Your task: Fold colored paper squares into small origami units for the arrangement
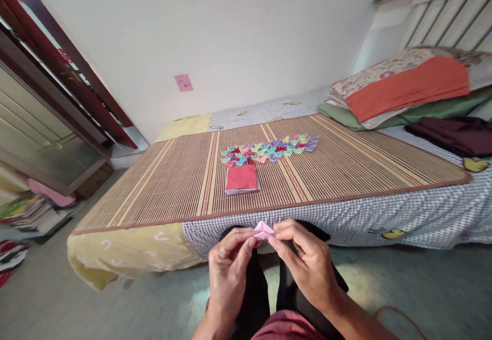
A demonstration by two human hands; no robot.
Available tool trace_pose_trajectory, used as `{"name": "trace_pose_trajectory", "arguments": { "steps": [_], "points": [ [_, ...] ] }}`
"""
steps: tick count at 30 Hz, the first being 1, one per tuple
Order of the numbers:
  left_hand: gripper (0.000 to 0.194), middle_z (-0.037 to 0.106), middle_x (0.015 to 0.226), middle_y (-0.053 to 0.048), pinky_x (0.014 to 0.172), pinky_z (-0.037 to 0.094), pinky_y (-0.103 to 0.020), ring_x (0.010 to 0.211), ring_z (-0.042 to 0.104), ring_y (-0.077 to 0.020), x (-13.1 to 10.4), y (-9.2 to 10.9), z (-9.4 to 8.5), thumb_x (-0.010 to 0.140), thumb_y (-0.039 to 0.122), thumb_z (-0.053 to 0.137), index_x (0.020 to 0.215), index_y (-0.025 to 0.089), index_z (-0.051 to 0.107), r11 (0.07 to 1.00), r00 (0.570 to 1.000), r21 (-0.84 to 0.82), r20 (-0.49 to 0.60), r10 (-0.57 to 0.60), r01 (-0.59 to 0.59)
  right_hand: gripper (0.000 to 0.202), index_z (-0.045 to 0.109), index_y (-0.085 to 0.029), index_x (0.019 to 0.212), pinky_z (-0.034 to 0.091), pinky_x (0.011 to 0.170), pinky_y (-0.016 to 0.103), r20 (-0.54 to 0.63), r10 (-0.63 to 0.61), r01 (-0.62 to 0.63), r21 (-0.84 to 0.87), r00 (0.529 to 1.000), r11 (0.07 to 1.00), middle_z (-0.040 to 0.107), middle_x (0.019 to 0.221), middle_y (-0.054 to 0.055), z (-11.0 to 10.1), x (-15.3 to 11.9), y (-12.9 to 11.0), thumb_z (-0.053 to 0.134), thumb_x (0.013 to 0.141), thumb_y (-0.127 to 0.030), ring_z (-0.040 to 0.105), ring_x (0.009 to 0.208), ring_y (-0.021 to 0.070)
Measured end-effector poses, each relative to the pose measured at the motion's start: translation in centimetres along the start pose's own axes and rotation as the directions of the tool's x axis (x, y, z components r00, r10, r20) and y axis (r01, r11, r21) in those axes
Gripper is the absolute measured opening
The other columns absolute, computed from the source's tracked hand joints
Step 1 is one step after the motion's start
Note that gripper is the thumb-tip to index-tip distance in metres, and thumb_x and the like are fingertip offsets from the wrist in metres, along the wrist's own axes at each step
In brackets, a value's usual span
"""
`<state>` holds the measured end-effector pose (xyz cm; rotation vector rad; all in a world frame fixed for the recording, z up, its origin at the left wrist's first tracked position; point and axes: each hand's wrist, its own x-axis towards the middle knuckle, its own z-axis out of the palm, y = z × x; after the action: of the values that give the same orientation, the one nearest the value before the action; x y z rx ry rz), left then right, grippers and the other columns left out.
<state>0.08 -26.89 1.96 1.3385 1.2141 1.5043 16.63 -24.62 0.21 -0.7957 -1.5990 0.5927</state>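
A small folded pink paper [263, 230] is held between both hands, just in front of the bed's edge. My left hand [232, 263] pinches its left corner with thumb and fingers. On the other side, my right hand [303, 255] pinches the right corner. Beyond the hands, a stack of square paper with a red sheet on top [242, 178] lies on the striped bamboo mat [172, 181]. Rows of small folded paper pieces in many colours [271, 150] sit behind the stack.
Pillows [411, 91] and a dark folded cloth [453, 134] lie at the bed's right end. A pink note [183, 82] is on the wall. A cabinet [42, 124] and piled books [31, 214] are at the left.
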Motion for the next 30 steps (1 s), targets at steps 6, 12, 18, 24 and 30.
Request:
{"name": "trace_pose_trajectory", "arguments": {
  "steps": [6,12,18,24,30],
  "points": [
    [0.014,0.079,0.082,-0.005,0.074,0.057,-0.026,0.077,0.071,-0.0193,-0.5,-0.6,0.3,0.086,0.035,0.084,0.09,0.022,0.087,0.992,0.993,-0.079,-0.057,-0.101,0.097,0.018,0.063,-0.023,0.084,0.058,0.076,0.029,-0.005,0.106,-0.106,0.058,0.994,0.993,0.07,0.084,0.003,0.1,-0.3,0.2,0.065,0.102,-0.021,0.071,0.081,0.0189],
    [0.021,0.079,0.077,-0.005,0.07,0.057,-0.024,0.072,0.069,-0.0174,-0.2,-0.6,0.7,0.08,0.04,0.089,0.085,0.019,0.084,0.975,0.982,-0.147,-0.066,-0.175,0.164,0.028,0.058,-0.024,0.075,0.056,0.07,0.027,0.025,0.18,-0.181,0.065,0.983,0.981,0.065,0.077,0.0,0.0,0.2,-0.4,0.065,0.102,-0.027,0.065,0.069,0.0161],
    [0.019,0.077,0.078,-0.004,0.069,0.057,-0.026,0.072,0.068,-0.0181,-0.2,-0.2,0.8,0.082,0.039,0.087,0.09,0.021,0.088,0.993,0.991,-0.053,-0.076,-0.112,0.108,0.029,0.057,-0.023,0.074,0.053,0.068,0.027,0.044,0.189,-0.192,0.073,0.981,0.979,0.065,0.074,0.0,0.1,0.2,-0.4,0.064,0.102,-0.028,0.062,0.065,0.0152],
    [0.019,0.076,0.078,-0.004,0.069,0.056,-0.024,0.073,0.068,-0.0174,-0.4,-0.8,0.7,0.082,0.038,0.087,0.087,0.02,0.087,0.99,0.987,-0.077,-0.095,-0.129,0.122,0.03,0.055,-0.022,0.074,0.05,0.065,0.025,0.057,0.208,-0.212,0.079,0.977,0.974,0.062,0.072,-0.002,0.6,-0.2,-0.2,0.064,0.103,-0.027,0.059,0.064,0.0134],
    [0.02,0.077,0.077,-0.003,0.068,0.056,-0.022,0.07,0.069,-0.0156,-0.3,-1.4,0.7,0.081,0.036,0.088,0.087,0.018,0.082,0.977,0.977,-0.124,-0.102,-0.187,0.174,0.016,0.062,-0.021,0.087,0.052,0.063,0.024,0.037,0.261,-0.263,0.073,0.965,0.962,0.065,0.074,-0.001,1.0,-0.3,0.0,0.066,0.1,-0.03,0.062,0.065,0.0147]
  ]
}}
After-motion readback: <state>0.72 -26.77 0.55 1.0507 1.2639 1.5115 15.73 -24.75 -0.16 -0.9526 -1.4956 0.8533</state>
